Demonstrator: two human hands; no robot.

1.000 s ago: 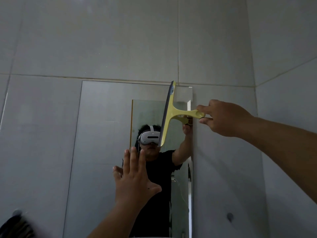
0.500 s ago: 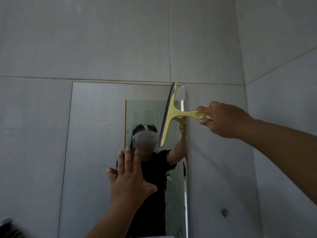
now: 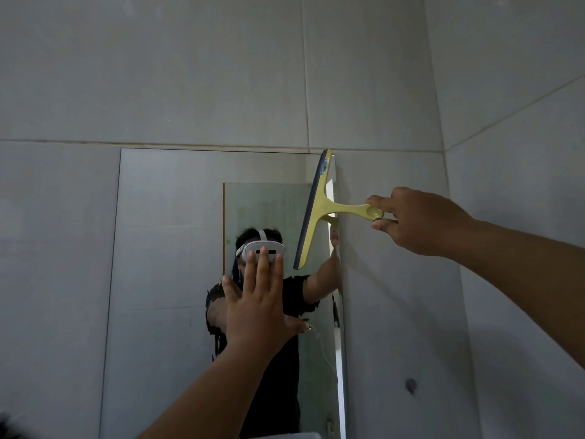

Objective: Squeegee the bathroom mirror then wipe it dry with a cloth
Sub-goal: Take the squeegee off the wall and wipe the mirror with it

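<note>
Mirror (image 3: 164,248) set in grey tiled wall (image 3: 190,74). Left hand (image 3: 259,312) raised before mirror's middle, fingers spread flat, holding nothing; contact with glass unclear. Yellow squeegee (image 3: 313,213) at mirror's upper right corner, blade near-vertical along right edge. Right hand (image 3: 414,220) pinches handle end, fingers closed round it.

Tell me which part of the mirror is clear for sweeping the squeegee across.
The mirror is bare left of the left hand, out to its left edge, and above that hand up to the top edge. The right strip is crowded: the squeegee, held by the right hand, stands there.
</note>
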